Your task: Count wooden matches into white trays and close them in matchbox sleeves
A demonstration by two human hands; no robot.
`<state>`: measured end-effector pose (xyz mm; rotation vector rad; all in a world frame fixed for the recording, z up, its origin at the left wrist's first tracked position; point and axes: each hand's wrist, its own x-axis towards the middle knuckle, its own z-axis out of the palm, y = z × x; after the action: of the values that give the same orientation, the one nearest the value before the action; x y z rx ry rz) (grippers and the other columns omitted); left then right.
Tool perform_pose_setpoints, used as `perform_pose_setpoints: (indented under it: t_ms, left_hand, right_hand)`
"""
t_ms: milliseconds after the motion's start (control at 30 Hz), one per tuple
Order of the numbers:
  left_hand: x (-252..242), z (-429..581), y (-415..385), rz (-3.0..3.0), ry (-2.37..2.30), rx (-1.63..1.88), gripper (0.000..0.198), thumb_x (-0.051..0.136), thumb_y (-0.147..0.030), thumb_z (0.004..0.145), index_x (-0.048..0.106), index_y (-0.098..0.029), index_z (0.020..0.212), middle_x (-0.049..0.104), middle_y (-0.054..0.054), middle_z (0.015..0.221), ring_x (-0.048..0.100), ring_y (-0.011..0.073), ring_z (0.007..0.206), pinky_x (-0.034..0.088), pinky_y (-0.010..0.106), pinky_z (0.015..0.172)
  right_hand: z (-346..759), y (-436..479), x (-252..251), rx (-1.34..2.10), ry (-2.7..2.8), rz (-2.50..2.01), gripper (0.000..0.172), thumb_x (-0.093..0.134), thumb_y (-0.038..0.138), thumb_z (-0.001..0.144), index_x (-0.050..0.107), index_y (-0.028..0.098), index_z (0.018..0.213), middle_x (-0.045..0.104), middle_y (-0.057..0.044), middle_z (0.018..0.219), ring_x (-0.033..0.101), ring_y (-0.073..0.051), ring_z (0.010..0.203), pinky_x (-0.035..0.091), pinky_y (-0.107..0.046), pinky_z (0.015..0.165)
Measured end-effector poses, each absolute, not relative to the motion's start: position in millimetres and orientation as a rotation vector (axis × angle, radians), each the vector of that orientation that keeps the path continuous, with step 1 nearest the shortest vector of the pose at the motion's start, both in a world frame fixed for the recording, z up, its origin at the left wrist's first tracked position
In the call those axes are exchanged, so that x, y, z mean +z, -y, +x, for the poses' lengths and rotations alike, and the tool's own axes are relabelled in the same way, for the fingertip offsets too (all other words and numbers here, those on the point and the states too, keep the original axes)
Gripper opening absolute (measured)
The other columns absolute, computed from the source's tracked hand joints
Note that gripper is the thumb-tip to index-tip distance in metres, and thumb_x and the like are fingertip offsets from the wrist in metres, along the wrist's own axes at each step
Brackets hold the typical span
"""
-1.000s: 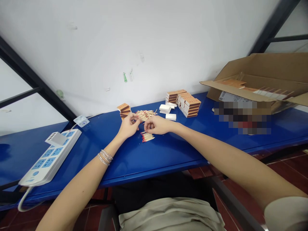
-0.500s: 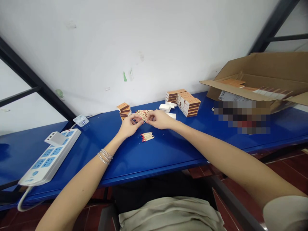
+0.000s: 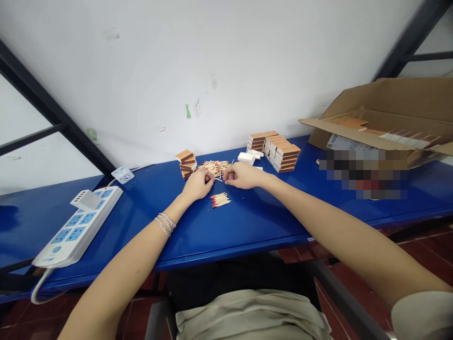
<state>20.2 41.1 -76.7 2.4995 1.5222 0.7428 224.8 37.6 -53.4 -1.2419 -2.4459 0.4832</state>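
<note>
My left hand (image 3: 198, 184) is closed, thumb and fingers pinched together at the near edge of a loose heap of matches (image 3: 216, 166). Facing it from the other side, my right hand (image 3: 245, 175) is also pinched. A pale matchstick (image 3: 218, 179) spans the small gap between the two sets of fingertips. Just below the hands, a small bundle of matches (image 3: 221, 200) lies on the blue table, roughly lined up with red heads to the left. Beside the heap on the left stands a crooked stack of matchboxes (image 3: 187, 163).
White matchbox trays (image 3: 247, 157) lie behind my right hand, next to stacked matchboxes (image 3: 285, 153). An open cardboard box (image 3: 385, 101) stands at the right, with a blurred patch before it. At the left, a power strip (image 3: 79, 226) lies on the blue table (image 3: 247, 231).
The view has shifted slightly, moving everything a little to the right. My hands have drawn a little apart, and more of the match heap shows between them.
</note>
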Motion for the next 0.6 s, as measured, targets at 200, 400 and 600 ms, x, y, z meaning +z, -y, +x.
perform_pose_setpoints:
  t_ms: [200,400,600]
  left_hand:
    - [-73.9,15.3,-36.7,2.545,-1.572,0.696,0.010,0.056,-0.022,0.086,0.060,-0.017,0.078,0.059,0.006,0.078,0.057,0.0204,0.076,0.047,0.033,0.074]
    - [-59.3,11.4,-24.2,2.627,-1.801,0.661,0.013,0.050,-0.026,0.092,0.059,-0.017,0.093,0.058,0.013,0.101,0.061,0.0254,0.084,0.047,0.036,0.073]
    - [-54.6,11.7,-21.4,2.612,-1.755,0.772,0.015,0.050,-0.027,0.090,0.062,-0.017,0.091,0.060,0.010,0.094,0.061,0.0222,0.082,0.047,0.032,0.070]
  right_hand:
    - [225.6,-45.7,-61.2,0.274,2.353,-1.425,0.015,0.065,0.019,0.078,0.073,0.017,0.091,0.074,-0.005,0.083,0.064,-0.018,0.072,0.043,-0.026,0.066]
    - [218.5,-41.1,-63.7,0.251,2.317,-1.432,0.019,0.063,0.021,0.081,0.072,0.017,0.098,0.074,-0.007,0.088,0.065,-0.019,0.075,0.044,-0.027,0.069]
    - [217.8,-39.1,-61.6,0.249,2.279,-1.435,0.020,0.062,0.022,0.082,0.072,0.017,0.098,0.074,-0.007,0.090,0.065,-0.019,0.076,0.044,-0.027,0.068]
